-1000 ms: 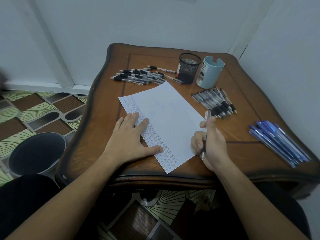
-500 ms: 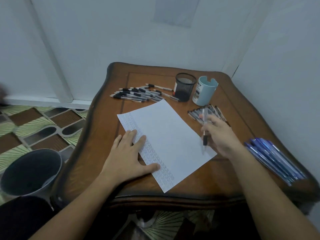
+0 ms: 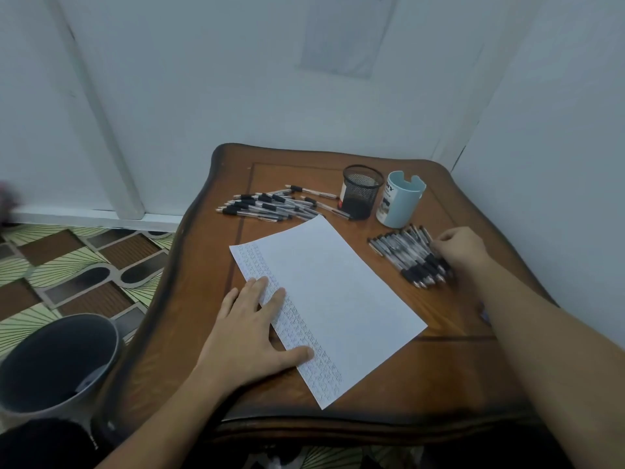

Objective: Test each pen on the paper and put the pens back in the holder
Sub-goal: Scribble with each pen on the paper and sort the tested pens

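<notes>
A white sheet of paper [image 3: 338, 299] with rows of small pen marks along its left edge lies slanted on the wooden table [image 3: 439, 367]. My left hand [image 3: 247, 333] presses flat on the paper's near left part. My right hand [image 3: 460, 248] is at the right edge of a pile of black-grip pens [image 3: 402, 255], its fingers curled and pinching a pen there. A second pile of similar pens [image 3: 267, 206] lies at the back left. A black mesh holder [image 3: 360, 192] and a light blue cup holder [image 3: 400, 204] stand at the back.
The table sits in a corner with walls behind and to the right. A dark round bin [image 3: 57, 360] stands on the patterned floor to the left of the table. My right forearm crosses the table's right side.
My right hand left the paper's near right edge with a pen and moved back and right to the right pen pile. The camera tilted up. My left hand stayed on the paper.
</notes>
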